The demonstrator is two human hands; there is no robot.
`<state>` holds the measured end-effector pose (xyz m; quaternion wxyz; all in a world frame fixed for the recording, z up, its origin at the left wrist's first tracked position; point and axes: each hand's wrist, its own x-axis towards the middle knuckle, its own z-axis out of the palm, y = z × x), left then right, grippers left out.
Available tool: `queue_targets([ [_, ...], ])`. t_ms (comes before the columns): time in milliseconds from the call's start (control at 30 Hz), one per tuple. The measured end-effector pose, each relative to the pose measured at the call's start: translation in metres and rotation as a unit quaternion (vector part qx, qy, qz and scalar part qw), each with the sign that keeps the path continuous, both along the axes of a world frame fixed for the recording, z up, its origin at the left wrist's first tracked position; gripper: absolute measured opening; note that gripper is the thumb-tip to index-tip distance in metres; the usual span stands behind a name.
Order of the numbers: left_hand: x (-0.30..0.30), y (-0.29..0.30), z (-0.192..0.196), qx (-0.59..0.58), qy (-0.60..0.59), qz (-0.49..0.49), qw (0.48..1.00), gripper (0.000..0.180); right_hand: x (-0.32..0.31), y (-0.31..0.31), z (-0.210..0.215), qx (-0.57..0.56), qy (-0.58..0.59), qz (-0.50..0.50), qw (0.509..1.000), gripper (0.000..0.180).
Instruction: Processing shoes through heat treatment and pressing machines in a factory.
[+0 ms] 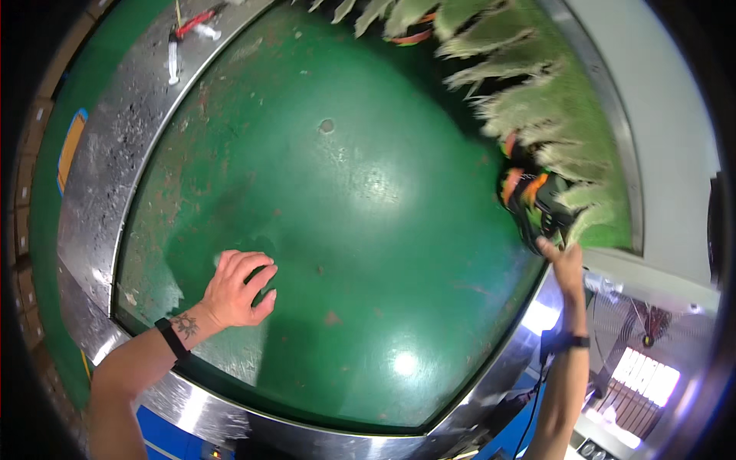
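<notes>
While the left hand (239, 287) rests on the green belt (360, 230) with fingers curled and holding nothing, the right hand (566, 264) reaches up, its fingertips touching a black-and-orange bundle (529, 201) just above it, beside hanging pale green fringe strips (537, 100).

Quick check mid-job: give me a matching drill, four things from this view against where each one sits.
Things:
1. left hand
2. right hand
3. black and orange shoe
4. red-handled tool

Places:
A. upper left, on the grey metal rim
B. resting on the round green table top
C. touching the shoe's lower edge
D. right edge, under fringed pale green fabric

Pairs: 1-B, 2-C, 3-D, 4-A
</notes>
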<state>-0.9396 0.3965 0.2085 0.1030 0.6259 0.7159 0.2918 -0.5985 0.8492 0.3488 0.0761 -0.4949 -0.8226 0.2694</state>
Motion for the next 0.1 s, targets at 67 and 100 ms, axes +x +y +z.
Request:
queue_targets([
  [67, 0.001, -0.004, -0.005, -0.007, -0.012, 0.009, 1.0, 0.042, -0.047, 0.03, -0.009, -0.13, 0.067, -0.08, 0.986, 0.059],
  [100, 0.002, -0.012, -0.01, -0.008, -0.018, 0.002, 1.0, 0.042, -0.054, 0.036, -0.035, -0.102, 0.059, -0.084, 0.989, 0.053],
])
